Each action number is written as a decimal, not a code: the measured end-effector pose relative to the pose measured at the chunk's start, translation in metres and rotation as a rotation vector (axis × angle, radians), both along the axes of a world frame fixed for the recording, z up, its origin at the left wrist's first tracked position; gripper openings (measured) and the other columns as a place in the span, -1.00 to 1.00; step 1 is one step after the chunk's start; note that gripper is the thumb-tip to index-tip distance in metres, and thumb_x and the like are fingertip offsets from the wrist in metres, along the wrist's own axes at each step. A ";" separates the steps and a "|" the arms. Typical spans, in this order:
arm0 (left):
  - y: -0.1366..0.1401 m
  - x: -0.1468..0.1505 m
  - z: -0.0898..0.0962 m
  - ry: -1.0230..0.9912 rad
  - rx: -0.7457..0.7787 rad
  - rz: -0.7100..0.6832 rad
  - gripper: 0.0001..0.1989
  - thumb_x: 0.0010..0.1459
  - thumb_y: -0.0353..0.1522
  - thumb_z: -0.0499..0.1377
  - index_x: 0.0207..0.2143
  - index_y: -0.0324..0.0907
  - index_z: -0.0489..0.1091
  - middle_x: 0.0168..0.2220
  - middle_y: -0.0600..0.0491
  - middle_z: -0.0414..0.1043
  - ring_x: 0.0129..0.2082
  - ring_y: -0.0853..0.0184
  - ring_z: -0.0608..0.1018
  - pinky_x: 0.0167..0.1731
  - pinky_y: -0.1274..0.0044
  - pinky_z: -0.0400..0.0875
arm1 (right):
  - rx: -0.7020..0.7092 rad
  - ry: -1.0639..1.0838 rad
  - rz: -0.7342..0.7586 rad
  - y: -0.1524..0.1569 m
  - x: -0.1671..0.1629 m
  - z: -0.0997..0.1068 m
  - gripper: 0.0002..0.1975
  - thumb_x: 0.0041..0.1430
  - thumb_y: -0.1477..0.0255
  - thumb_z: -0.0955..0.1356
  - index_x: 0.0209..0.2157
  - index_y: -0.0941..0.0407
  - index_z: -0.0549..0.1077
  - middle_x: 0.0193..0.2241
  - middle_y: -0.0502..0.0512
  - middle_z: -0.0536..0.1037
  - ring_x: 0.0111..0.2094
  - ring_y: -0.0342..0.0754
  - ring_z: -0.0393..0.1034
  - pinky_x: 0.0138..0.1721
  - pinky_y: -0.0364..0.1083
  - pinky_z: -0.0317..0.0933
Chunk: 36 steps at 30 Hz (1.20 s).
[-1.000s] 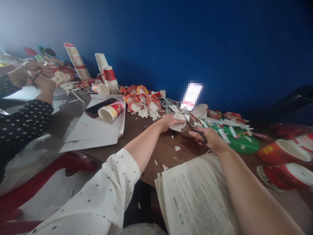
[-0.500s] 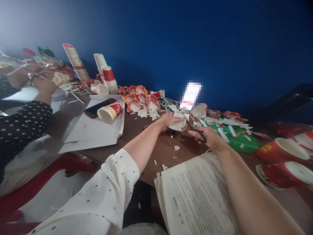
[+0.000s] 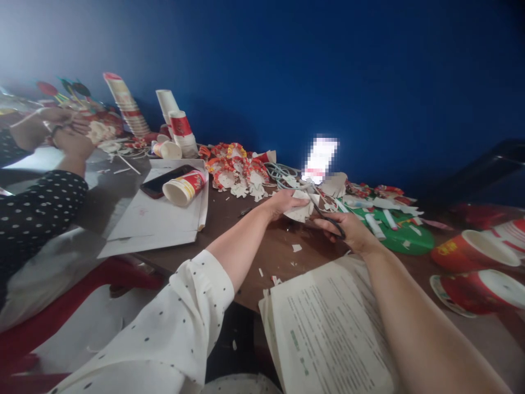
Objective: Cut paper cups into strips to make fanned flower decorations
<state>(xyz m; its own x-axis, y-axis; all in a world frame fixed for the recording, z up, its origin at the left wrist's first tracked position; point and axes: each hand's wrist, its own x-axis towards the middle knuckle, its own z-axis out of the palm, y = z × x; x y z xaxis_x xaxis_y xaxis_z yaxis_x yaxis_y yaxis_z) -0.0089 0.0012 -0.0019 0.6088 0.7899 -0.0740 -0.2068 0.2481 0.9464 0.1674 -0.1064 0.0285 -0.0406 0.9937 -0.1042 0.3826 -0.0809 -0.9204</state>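
Mid-frame: paper [image 3: 298, 214] gripped by left hand [image 3: 283, 203]; scissors [image 3: 340, 229] held by right hand [image 3: 353, 232], pointed up-left at paper's right edge.

Deep blue on the far wall [image 3: 246, 71]. White with black dots on the near sleeve [image 3: 180, 323], black with white dots on the left sleeve [image 3: 45, 210]. Brown on the table [image 3: 279, 243], off-white on the paper piece [image 3: 299, 213], black on the scissor handle [image 3: 338, 225], green on the right disc [image 3: 416, 241].
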 end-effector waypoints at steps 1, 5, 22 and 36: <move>0.000 0.000 0.000 0.011 0.007 0.004 -0.71 -0.16 -0.35 0.44 -0.36 -0.27 0.53 -0.37 -0.06 0.56 -0.37 0.25 0.58 -0.09 0.32 0.44 | 0.000 0.004 -0.001 0.000 0.000 0.000 -0.63 -0.13 0.11 0.52 -0.47 0.15 0.58 -0.70 -0.01 0.37 -0.69 -0.20 0.18 -0.68 -0.17 0.08; -0.001 -0.002 0.003 0.042 0.029 0.014 -0.75 -0.14 -0.35 0.43 -0.37 -0.26 0.53 -0.37 -0.06 0.55 -0.37 0.24 0.58 -0.09 0.30 0.44 | 0.007 -0.002 -0.014 -0.001 -0.002 0.002 -0.65 -0.14 0.12 0.52 -0.55 0.14 0.54 -0.70 -0.02 0.36 -0.69 -0.21 0.17 -0.69 -0.17 0.06; 0.001 -0.001 -0.001 0.037 0.048 0.026 -0.67 -0.19 -0.35 0.44 -0.32 -0.26 0.53 -0.32 -0.07 0.57 -0.31 0.22 0.58 -0.05 0.31 0.41 | 0.004 -0.066 -0.028 0.000 0.001 0.001 -0.60 -0.18 0.12 0.53 -0.37 0.14 0.63 -0.69 -0.04 0.36 -0.68 -0.20 0.17 -0.67 -0.16 0.07; -0.006 0.008 -0.001 -0.068 -0.058 0.036 -0.70 -0.13 -0.38 0.42 -0.32 -0.30 0.49 -0.35 -0.09 0.57 -0.30 0.19 0.60 -0.07 0.28 0.43 | 0.027 -0.071 -0.028 0.003 -0.002 -0.008 -0.51 -0.12 0.07 0.52 -0.28 0.17 0.61 -0.66 -0.03 0.43 -0.66 -0.18 0.24 -0.59 -0.16 0.13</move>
